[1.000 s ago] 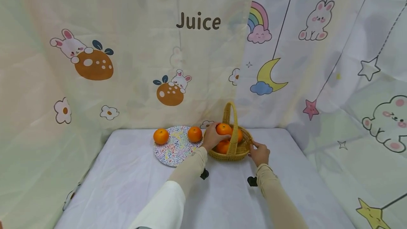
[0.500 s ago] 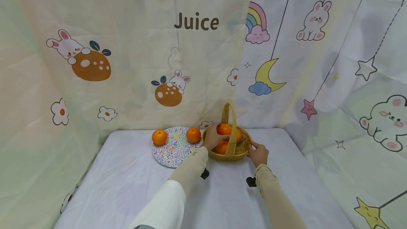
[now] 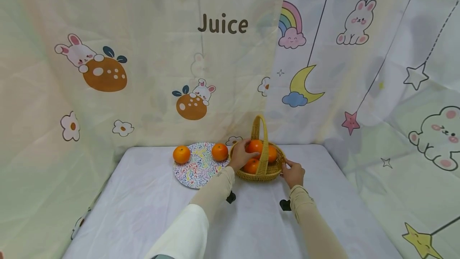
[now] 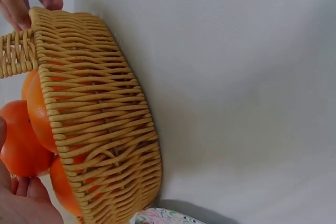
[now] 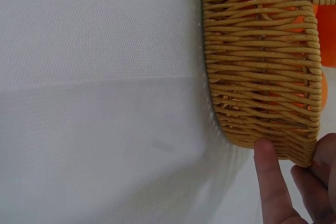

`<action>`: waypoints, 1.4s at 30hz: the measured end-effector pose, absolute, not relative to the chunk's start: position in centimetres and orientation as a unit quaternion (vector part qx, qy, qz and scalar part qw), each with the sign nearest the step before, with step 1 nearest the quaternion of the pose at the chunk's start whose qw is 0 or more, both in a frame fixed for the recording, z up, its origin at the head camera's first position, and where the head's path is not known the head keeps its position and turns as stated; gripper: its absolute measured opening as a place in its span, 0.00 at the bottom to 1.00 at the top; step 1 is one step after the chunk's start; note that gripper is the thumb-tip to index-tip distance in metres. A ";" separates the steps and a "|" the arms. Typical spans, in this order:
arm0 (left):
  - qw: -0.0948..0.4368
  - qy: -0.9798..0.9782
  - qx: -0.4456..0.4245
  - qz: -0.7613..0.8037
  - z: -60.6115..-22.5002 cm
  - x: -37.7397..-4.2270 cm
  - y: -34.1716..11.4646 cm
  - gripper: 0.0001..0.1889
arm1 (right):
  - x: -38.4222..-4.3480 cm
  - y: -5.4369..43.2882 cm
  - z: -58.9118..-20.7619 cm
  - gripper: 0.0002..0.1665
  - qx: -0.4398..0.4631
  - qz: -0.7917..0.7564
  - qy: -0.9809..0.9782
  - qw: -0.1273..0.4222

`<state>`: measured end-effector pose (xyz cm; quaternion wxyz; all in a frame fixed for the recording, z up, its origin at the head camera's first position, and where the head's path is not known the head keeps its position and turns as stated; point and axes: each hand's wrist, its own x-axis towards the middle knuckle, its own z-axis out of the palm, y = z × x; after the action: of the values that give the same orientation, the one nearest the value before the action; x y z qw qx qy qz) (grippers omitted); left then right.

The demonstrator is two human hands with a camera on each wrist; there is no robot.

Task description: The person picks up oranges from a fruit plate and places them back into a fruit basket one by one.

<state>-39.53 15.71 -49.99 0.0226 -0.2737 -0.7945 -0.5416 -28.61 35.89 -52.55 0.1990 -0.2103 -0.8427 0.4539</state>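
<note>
A yellow wicker basket (image 3: 248, 178) with a tall handle stands on the table, holding several oranges. My left hand (image 3: 240, 156) reaches over its left rim and grips an orange (image 3: 255, 146) at the top of the pile. In the left wrist view, thumb and fingers lie on either side of that orange (image 4: 23, 145). Below it is another orange (image 3: 250, 166), and one more orange (image 3: 272, 154) sits behind the handle. At the basket's right end, my right hand (image 3: 294, 174) pinches the rim. Its index finger (image 5: 270, 177) presses the woven side in the right wrist view.
Left of the basket lies a round plate (image 3: 195, 175) with a colourful speckled pattern. One orange (image 3: 181, 154) is at its left edge, another orange (image 3: 220, 152) at its right. A white cloth covers the table (image 3: 143, 203); printed curtains (image 3: 154, 51) hang close behind.
The orange in my left hand has shifted very slightly to the right in the basket. Both hands and the basket stay nearly in place.
</note>
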 end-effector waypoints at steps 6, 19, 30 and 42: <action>0.024 -0.787 -0.271 -0.554 -49.8 -39.8 14.3 0.35 | -28.6 35.7 -52.2 0.23 -0.214 0.454 -0.843 0.194; 0.012 -0.764 -0.234 -0.602 -49.6 -40.5 10.3 0.31 | -28.6 36.5 -52.4 0.24 -0.218 0.455 -0.842 0.194; 0.046 -0.791 -0.181 -0.583 -50.5 -42.0 6.9 0.35 | -28.3 36.3 -52.3 0.25 -0.224 0.463 -0.839 0.176; 0.064 -0.799 -0.129 -0.584 -50.7 -42.5 2.1 0.32 | -28.5 35.7 -52.5 0.25 -0.230 0.465 -0.837 0.174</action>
<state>-42.53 2.14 -50.67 0.0636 -0.1290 -0.7990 -0.5839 -28.52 35.71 -52.48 0.1736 -0.2299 -0.8371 0.4651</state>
